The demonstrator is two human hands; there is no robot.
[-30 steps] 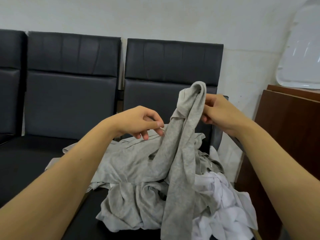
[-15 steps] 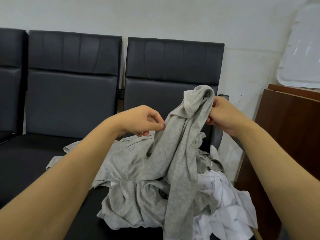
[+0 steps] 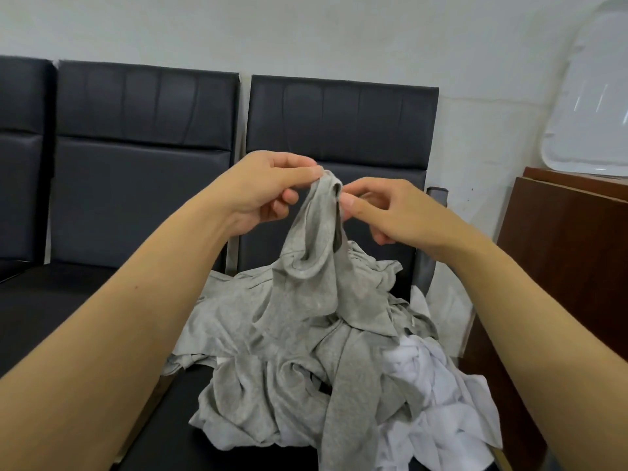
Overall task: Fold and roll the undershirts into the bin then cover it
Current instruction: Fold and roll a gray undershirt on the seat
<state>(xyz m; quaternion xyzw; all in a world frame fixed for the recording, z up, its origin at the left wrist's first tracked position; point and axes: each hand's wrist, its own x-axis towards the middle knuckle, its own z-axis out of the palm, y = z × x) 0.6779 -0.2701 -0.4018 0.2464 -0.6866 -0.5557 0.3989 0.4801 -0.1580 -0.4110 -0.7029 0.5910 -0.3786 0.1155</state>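
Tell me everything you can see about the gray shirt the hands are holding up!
The gray undershirt looks like soft, heathered cotton knit. Its top edge is bunched into a narrow peak, pinched by the left hand on one side and the right hand on the other. From that grip it hangs down in loose folds, crumpled, not yet folded. Its lower part drapes onto the pile of gray and white clothes on the black seat.

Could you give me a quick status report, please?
Both hands, left and right, pinching the top of one grey undershirt. Pile unfolded on chair. No bin visible.
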